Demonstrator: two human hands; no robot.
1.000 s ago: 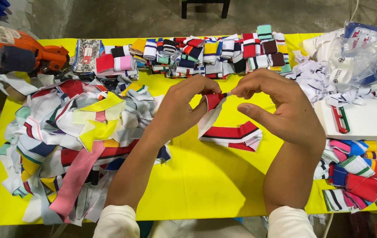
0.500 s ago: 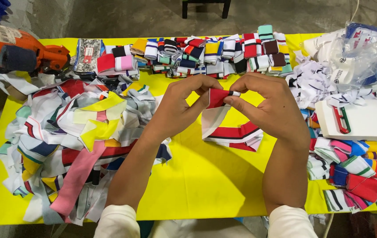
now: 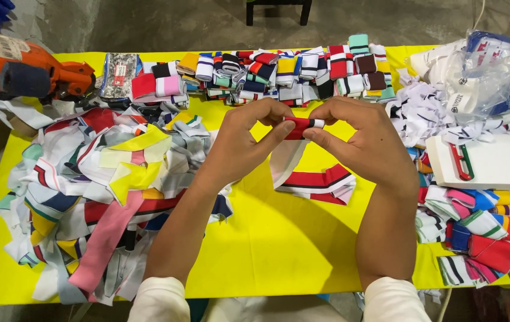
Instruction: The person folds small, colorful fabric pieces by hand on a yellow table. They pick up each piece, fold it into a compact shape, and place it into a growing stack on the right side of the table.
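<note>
My left hand (image 3: 244, 143) and my right hand (image 3: 359, 140) meet above the middle of the yellow table (image 3: 279, 244). Both pinch the rolled end of a red, white and black striped knit band (image 3: 302, 127). The band's loose tail (image 3: 320, 182) hangs down and lies folded on the table just below my hands. Fingers of both hands are closed on the small roll, thumbs underneath.
A loose heap of fabric strips (image 3: 99, 185) covers the left side. Rows of rolled bands (image 3: 279, 71) line the far edge. More rolls (image 3: 481, 232) sit at the right, with a white board (image 3: 493, 164), a plastic bag (image 3: 493, 71) and an orange tool (image 3: 22, 65).
My hands have come closer together and the rolled end has grown tighter. The hanging tail has shortened slightly and shifted a little left.
</note>
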